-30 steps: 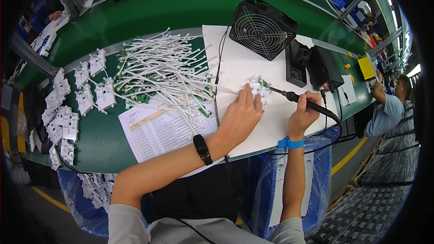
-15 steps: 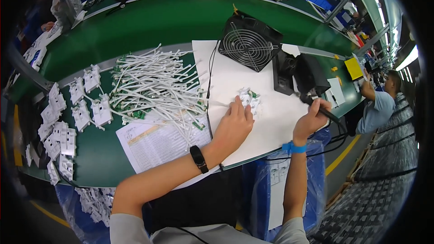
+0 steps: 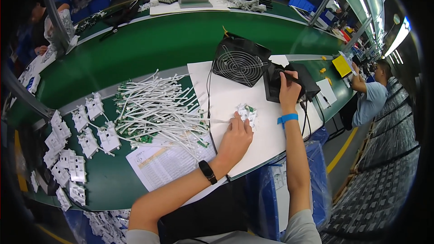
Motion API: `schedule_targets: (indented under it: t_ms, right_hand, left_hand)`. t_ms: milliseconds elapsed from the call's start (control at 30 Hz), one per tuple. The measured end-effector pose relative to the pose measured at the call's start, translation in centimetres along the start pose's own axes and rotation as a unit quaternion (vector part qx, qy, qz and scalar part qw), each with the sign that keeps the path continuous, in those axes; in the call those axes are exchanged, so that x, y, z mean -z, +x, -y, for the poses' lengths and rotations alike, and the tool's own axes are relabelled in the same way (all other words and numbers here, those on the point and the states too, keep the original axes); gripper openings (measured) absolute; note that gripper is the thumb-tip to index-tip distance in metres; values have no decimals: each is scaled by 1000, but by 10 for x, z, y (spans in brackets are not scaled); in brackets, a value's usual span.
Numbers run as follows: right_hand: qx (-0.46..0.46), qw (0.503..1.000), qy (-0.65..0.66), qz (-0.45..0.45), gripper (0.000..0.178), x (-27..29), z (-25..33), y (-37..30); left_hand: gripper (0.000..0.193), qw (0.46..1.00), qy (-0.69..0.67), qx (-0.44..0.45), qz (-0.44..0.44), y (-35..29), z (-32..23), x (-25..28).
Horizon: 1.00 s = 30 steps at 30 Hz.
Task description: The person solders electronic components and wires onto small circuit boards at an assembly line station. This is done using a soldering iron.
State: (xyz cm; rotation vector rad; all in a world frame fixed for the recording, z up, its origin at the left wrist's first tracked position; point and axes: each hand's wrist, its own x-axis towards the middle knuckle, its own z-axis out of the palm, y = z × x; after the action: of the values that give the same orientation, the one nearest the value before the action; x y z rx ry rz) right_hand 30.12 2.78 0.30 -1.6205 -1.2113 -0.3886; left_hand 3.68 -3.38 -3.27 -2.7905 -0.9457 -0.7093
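Observation:
On the white work sheet (image 3: 266, 140), my left hand (image 3: 236, 138) has its fingers curled down on a small white plastic housing (image 3: 246, 112) that carries a bit of green circuit board. A white cable runs leftward from it. My right hand (image 3: 290, 91) is wrapped round a black soldering iron (image 3: 293, 79), held at the black stand box (image 3: 272, 81) behind the sheet. The iron's tip is hidden by the hand and box. A black cord trails down near my right wrist.
A black fan with a wire guard (image 3: 239, 65) stands behind the housing. To the left lie a heap of white cables with green boards (image 3: 158, 108), a printed sheet (image 3: 156, 162) and several white housings (image 3: 88, 142). A green belt (image 3: 158, 40) runs beyond; co-workers sit around.
My right hand has moved forward and left with the soldering iron, from beside the stand to over the box. My left hand stays on the housing. The view has tilted up, showing a co-worker opposite.

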Motion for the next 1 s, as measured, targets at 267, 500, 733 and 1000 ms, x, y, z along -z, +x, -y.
schedule_targets:
  t_ms: [267, 500, 733, 1000]
  right_hand:
    - [-54, 997, -20, 49, 26, 18, -2, -12]
    - [-103, 992, 66, -25, 13, 21, 0, -72]
    - [-108, 983, 148, 24, 9, 27, -27, -71]
    - [-104, 982, 152, 30, 10, 28, -30, -76]
  left_hand:
    - [36, 1000, -5, 10, -14, -1, -1, -2]
    - [34, 994, -87, 35, 62, 8, 9, 1]
    - [30, 956, -254, 133, -63, -7, 21, 97]
    - [32, 873, -47, 460, -155, -175, 120, 237]
